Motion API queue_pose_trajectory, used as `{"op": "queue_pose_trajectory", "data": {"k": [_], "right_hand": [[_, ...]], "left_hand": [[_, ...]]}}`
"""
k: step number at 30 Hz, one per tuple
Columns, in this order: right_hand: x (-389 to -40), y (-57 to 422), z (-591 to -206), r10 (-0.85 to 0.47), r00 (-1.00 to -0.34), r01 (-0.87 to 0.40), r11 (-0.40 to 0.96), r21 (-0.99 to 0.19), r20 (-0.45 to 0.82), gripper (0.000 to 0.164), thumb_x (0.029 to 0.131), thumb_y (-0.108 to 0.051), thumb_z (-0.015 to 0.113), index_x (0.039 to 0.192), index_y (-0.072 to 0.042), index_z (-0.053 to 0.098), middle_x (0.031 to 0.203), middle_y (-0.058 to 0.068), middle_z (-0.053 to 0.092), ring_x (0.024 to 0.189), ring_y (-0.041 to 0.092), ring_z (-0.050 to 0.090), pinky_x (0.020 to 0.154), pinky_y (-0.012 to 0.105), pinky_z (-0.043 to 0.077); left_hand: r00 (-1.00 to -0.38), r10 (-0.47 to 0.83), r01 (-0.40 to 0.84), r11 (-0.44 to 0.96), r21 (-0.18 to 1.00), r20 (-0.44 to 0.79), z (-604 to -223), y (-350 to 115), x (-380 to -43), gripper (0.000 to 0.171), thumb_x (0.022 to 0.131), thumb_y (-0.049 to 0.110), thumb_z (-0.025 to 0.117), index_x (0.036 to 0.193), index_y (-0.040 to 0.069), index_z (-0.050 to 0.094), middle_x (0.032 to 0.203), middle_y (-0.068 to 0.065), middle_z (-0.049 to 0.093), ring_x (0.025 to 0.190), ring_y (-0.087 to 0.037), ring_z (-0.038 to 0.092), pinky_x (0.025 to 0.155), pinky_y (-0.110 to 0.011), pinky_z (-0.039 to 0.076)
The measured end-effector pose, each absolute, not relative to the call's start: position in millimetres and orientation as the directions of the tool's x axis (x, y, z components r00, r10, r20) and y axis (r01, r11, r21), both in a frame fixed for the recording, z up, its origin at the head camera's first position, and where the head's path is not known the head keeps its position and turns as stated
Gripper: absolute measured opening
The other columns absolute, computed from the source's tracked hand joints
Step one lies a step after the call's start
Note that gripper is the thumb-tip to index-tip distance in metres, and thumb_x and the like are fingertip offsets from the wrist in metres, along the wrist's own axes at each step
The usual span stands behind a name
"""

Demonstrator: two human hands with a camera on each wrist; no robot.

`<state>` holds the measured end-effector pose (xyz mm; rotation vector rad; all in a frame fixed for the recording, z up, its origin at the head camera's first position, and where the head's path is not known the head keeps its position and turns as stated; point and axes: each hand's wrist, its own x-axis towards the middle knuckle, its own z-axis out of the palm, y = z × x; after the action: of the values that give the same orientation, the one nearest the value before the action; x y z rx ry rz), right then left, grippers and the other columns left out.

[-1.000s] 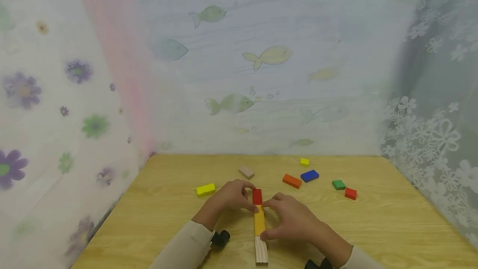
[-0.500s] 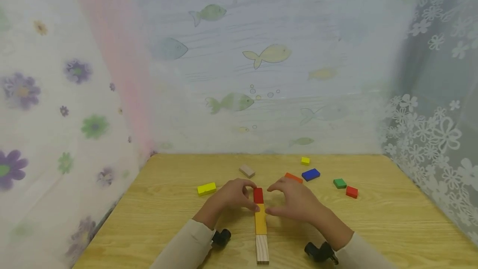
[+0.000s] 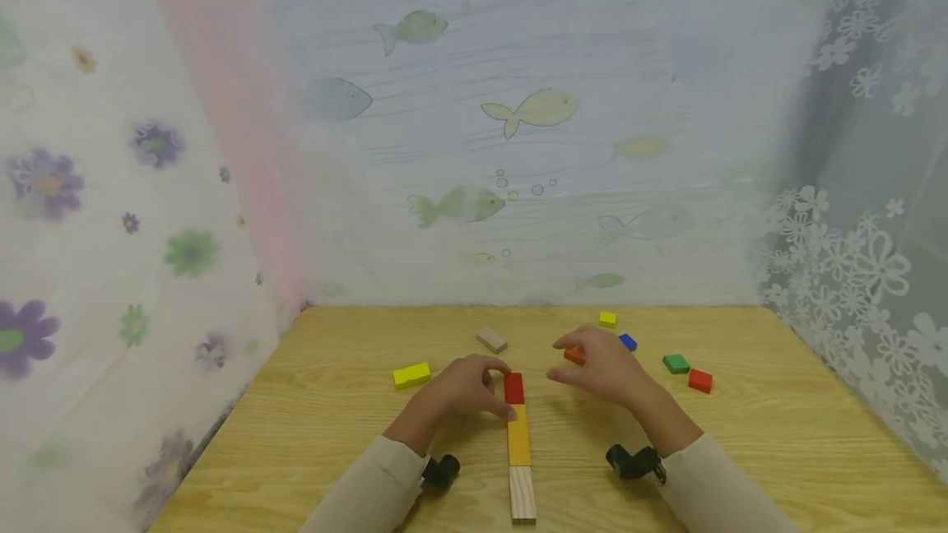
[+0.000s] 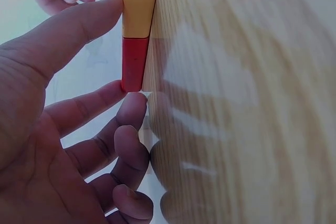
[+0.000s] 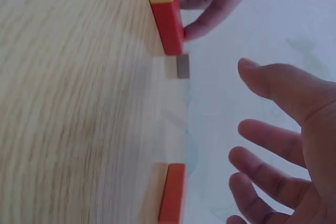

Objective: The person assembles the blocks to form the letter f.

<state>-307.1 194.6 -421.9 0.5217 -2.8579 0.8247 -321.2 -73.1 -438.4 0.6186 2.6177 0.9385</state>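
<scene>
Red block [image 3: 514, 389] and amber block [image 3: 520, 441] touched by loosely extended left hand [image 3: 468, 387], in line with plain wooden block [image 3: 522, 496], about midway between side edges of the desk [image 3: 333, 434]; right hand [image 3: 607, 364] spread, relaxed, near orange block [image 3: 573, 354]. Toward the right edge, green block [image 3: 676, 363]; toward the left, yellow block [image 3: 411, 376].

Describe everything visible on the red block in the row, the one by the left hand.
The red block is a small, plain rectangular piece, smooth, apparently painted wood. It lies flat on the table as the far end of a straight row, its near end against the orange-yellow block and looking shorter than it. The left hand appears to touch its far left corner with one of its fingers. Its underside is hidden.
</scene>
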Motion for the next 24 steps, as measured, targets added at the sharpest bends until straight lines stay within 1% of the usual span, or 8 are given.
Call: {"op": "queue_pose_trajectory", "data": {"k": [8,12,15,18,24], "right_hand": [[-316.4,210.3,-430.4,-0.186,-0.955,-0.288,0.76,-0.583,0.23,0.042,0.091,-0.033,0.081,0.126,-0.012,0.074,0.125,0.011,0.07,0.113,0.036,0.066,0.09,0.051,0.057],[-319.9,217.7,-435.5,-0.129,-0.963,-0.25,0.757,-0.603,0.237,0.04,0.092,-0.032,0.081,0.125,-0.011,0.075,0.122,0.013,0.069,0.107,0.036,0.066,0.087,0.049,0.057],[-321.3,222.3,-438.0,-0.095,-0.972,-0.211,0.75,-0.627,0.214,0.041,0.092,-0.032,0.08,0.127,-0.011,0.075,0.126,0.015,0.066,0.108,0.035,0.065,0.085,0.048,0.057],[-321.8,225.7,-440.5,-0.076,-0.983,-0.169,0.727,-0.666,0.168,0.044,0.093,-0.034,0.079,0.129,-0.01,0.073,0.132,0.015,0.064,0.115,0.035,0.064,0.088,0.048,0.057],[-323.5,230.7,-444.2,-0.067,-0.992,-0.125,0.724,-0.679,0.111,0.047,0.093,-0.033,0.079,0.131,-0.008,0.072,0.128,0.018,0.068,0.117,0.036,0.063,0.092,0.05,0.055]], "left_hand": [[-0.862,0.491,0.292,0.685,0.668,-0.127,-438.6,-75.6,-321.3,0.073,0.074,0.038,0.094,0.137,0.018,0.065,0.083,0.001,0.066,0.069,-0.015,0.056,0.063,-0.032,0.047],[-0.859,0.498,0.3,0.683,0.666,-0.123,-439.7,-76.2,-322.8,0.072,0.074,0.038,0.093,0.138,0.018,0.064,0.083,0.002,0.066,0.069,-0.014,0.055,0.064,-0.031,0.046],[-0.86,0.495,0.302,0.688,0.66,-0.123,-440.5,-76.1,-323.7,0.072,0.074,0.039,0.093,0.137,0.018,0.065,0.082,0.002,0.065,0.069,-0.014,0.054,0.063,-0.031,0.045],[-0.861,0.492,0.3,0.69,0.659,-0.124,-441.7,-75.9,-323.7,0.073,0.074,0.04,0.093,0.138,0.018,0.065,0.082,0.002,0.065,0.068,-0.014,0.054,0.063,-0.031,0.044],[-0.862,0.493,0.305,0.695,0.651,-0.123,-441.9,-75.8,-323.8,0.073,0.074,0.04,0.093,0.137,0.019,0.065,0.083,0.002,0.065,0.07,-0.014,0.055,0.064,-0.031,0.046]]}}
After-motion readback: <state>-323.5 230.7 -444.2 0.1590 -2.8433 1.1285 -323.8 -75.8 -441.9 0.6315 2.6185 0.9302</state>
